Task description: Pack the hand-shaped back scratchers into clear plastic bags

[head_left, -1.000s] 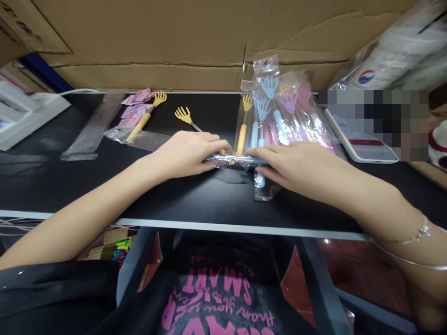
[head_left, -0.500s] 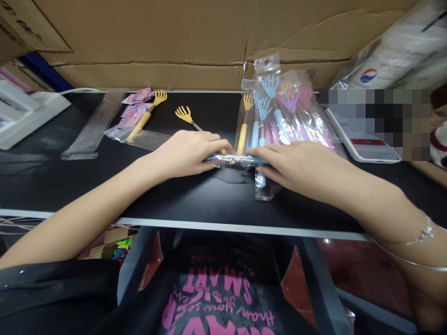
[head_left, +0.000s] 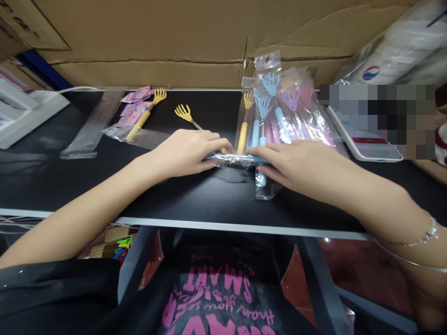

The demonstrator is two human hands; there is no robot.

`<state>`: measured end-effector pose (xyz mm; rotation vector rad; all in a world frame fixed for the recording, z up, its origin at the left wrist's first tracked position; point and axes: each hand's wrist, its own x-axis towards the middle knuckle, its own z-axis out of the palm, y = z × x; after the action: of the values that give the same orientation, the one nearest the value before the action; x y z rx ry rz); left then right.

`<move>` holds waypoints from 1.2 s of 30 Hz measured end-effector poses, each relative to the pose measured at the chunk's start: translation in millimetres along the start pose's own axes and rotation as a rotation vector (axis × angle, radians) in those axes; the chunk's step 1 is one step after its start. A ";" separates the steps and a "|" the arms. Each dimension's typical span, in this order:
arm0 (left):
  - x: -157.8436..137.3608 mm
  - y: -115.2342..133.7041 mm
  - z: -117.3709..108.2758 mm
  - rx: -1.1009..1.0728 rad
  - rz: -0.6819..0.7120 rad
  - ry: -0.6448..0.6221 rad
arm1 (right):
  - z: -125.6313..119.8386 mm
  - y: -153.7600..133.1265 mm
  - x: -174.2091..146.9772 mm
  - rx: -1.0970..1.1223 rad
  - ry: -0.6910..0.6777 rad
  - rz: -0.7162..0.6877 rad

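Between my two hands a clear plastic bag (head_left: 233,161) lies crosswise, with what looks like a blue back scratcher inside. My left hand (head_left: 190,151) has its fingers closed on the left end. The fingers of my right hand (head_left: 291,163) pinch the other end. A yellow back scratcher (head_left: 184,113) reaches out from behind my left hand, its handle mostly hidden. Beyond my right hand lies a pile of bagged back scratchers (head_left: 277,109) in blue, yellow, purple and pink. Another yellow back scratcher (head_left: 143,118) rests on the left, partly over a clear bag.
Small pink printed packets (head_left: 134,111) and a flat clear bag (head_left: 89,125) lie at the left on the black table (head_left: 195,200). A phone (head_left: 366,139) lies at the right, near a bag of white cups (head_left: 391,60). Cardboard (head_left: 150,37) stands along the back.
Both hands keep their grip on the bagged piece in nearly the same place. The view has shifted very slightly.
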<state>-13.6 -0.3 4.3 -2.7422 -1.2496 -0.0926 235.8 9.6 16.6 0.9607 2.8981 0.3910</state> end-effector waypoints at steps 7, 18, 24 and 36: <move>-0.4 0.5 -1.2 -0.010 -0.012 -0.013 | -1.9 -1.2 -0.1 -0.003 -0.013 0.002; -0.7 0.2 -1.4 0.011 -0.012 -0.019 | -2.5 -1.6 -0.3 0.001 -0.024 0.000; -0.7 0.5 -1.0 0.011 -0.013 -0.018 | -3.1 -1.2 0.1 0.010 -0.034 0.006; -0.9 -0.3 -0.7 -0.003 0.004 -0.006 | -1.4 1.6 0.1 0.034 -0.024 -0.001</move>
<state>-14.3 -0.9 5.0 -2.7491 -1.2465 -0.0864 236.4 10.6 18.4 0.9622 2.8925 0.3291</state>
